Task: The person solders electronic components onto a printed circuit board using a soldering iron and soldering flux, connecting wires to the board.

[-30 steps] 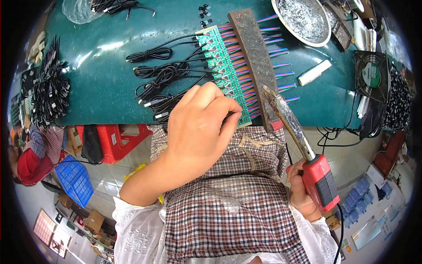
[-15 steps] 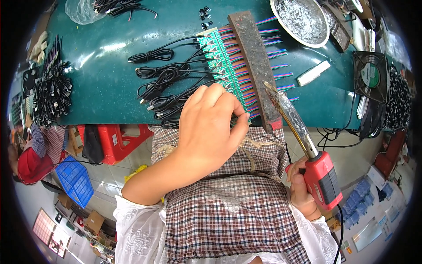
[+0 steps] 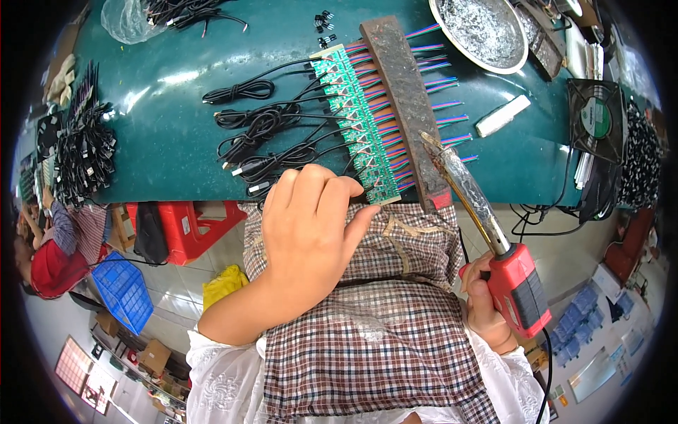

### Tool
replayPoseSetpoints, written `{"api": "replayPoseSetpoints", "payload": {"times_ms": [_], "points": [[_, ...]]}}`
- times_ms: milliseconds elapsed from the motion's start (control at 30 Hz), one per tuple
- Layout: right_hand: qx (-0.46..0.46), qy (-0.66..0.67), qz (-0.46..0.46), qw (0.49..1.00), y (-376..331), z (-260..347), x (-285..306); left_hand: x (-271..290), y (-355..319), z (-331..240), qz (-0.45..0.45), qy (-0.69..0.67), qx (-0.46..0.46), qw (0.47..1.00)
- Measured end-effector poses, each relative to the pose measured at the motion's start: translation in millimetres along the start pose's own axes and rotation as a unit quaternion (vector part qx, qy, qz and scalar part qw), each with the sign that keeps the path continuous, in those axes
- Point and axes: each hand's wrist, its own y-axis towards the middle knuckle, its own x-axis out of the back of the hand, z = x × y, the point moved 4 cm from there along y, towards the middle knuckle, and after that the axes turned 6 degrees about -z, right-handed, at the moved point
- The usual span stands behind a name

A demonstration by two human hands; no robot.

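A strip of joined green circuit boards [image 3: 361, 134] lies on the table, with coiled black cables [image 3: 265, 124] on its left and thin striped wires [image 3: 446, 85] on its right. A dark, worn bar [image 3: 402, 99] rests across those wires. My left hand [image 3: 307, 219] is at the strip's near end, thumb and forefinger apart; the undersides of its other fingers are hidden over the cables. In my right hand [image 3: 484, 304] is a soldering iron [image 3: 519, 290] with a red and black handle. Its tip points up and left, over the near part of the bar.
A metal dish [image 3: 484, 32] of silvery scraps stands at the far right, with a white stick [image 3: 503, 116] nearer me. A black fan [image 3: 595, 121] is at the right edge. Cable bundles [image 3: 85, 145] hang at left. Small black parts [image 3: 325, 25] lie beyond the strip.
My left hand has drawn back left and toward me, its thumb and forefinger parting, and uncovers the strip's near end. The strip and bar have shifted slightly left in view. The iron stays nearly still.
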Motion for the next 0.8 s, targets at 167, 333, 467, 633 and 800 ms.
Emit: {"api": "replayPoseSetpoints", "payload": {"times_ms": [167,333,467,633,800], "points": [[0.004,0.010,0.045,0.999,-0.5,-3.2,0.7,-1.4,-1.5,3.5,-0.005,-0.017,-0.022,1.000],[-0.005,0.033,0.032,0.999,-1.0,-1.3,-1.2,-1.8,1.5,4.0,-0.002,-0.025,-0.035,0.999],[-0.001,0.021,0.015,1.000,-1.7,2.5,-1.8,-1.9,4.2,2.5,-0.024,-0.030,-0.016,0.999],[-0.012,0.034,0.028,0.999,-4.5,-0.1,0.0,-4.5,9.2,-1.1,-0.042,-0.024,0.022,0.999],[0.002,0.039,0.032,0.999,-4.5,0.9,-2.1,-11.9,10.3,8.1,-0.066,-0.061,0.039,0.995]]}}
